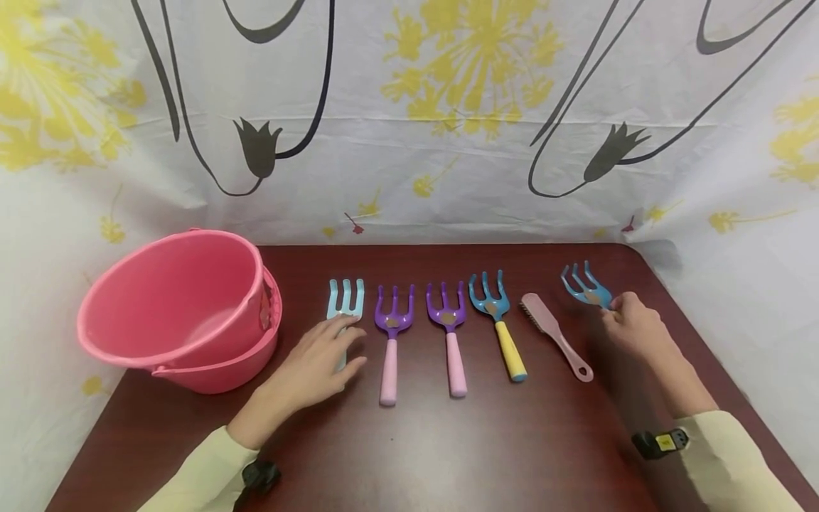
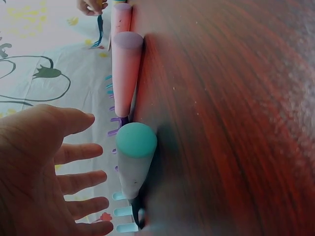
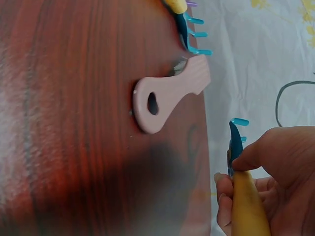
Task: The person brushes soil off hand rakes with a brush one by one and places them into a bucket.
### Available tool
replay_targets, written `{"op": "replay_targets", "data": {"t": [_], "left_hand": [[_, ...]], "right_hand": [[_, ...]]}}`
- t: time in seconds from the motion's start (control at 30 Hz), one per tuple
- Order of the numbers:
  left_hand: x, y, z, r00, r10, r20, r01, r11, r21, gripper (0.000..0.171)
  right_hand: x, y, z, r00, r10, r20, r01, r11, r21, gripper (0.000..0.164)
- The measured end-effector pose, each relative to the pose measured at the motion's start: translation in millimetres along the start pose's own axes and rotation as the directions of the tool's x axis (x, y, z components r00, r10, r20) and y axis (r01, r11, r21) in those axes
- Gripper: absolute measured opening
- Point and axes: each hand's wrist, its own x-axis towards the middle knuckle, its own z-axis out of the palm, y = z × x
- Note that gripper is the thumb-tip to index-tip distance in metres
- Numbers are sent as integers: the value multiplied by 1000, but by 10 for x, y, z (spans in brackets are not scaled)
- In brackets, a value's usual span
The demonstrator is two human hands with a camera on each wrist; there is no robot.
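Observation:
At the right side of the table my right hand (image 1: 633, 323) grips a blue hand rake (image 1: 590, 290). Its yellow handle (image 3: 248, 209) shows between the fingers in the right wrist view. My left hand (image 1: 323, 355) hovers over a light blue hand rake (image 1: 345, 302), fingers spread, hiding most of its handle. In the left wrist view that rake's pale handle with a teal end (image 2: 136, 140) lies beside the extended fingers. Between the hands lie two purple rakes with pink handles (image 1: 389, 373), another blue rake with a yellow handle (image 1: 510, 352), and a pink brush (image 1: 553, 334).
Two nested pink buckets (image 1: 96, 306) stand at the left of the dark red table (image 1: 409, 455), the upper one tilted. A white patterned cloth (image 1: 358, 163) hangs behind the table and along both sides.

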Motion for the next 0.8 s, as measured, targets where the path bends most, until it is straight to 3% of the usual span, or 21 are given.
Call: {"op": "replay_targets", "data": {"t": [0.4,0.8], "left_hand": [[-14,-6,0,999,-45,20,46,999,-21,48],[-13,-23,15,999,-29,26,30,999,-19,51]], "right_hand": [[20,104,145,1000,-21,10,21,1000,-15,29],[44,189,197,999,17,44,-16,999,-28,27]]}}
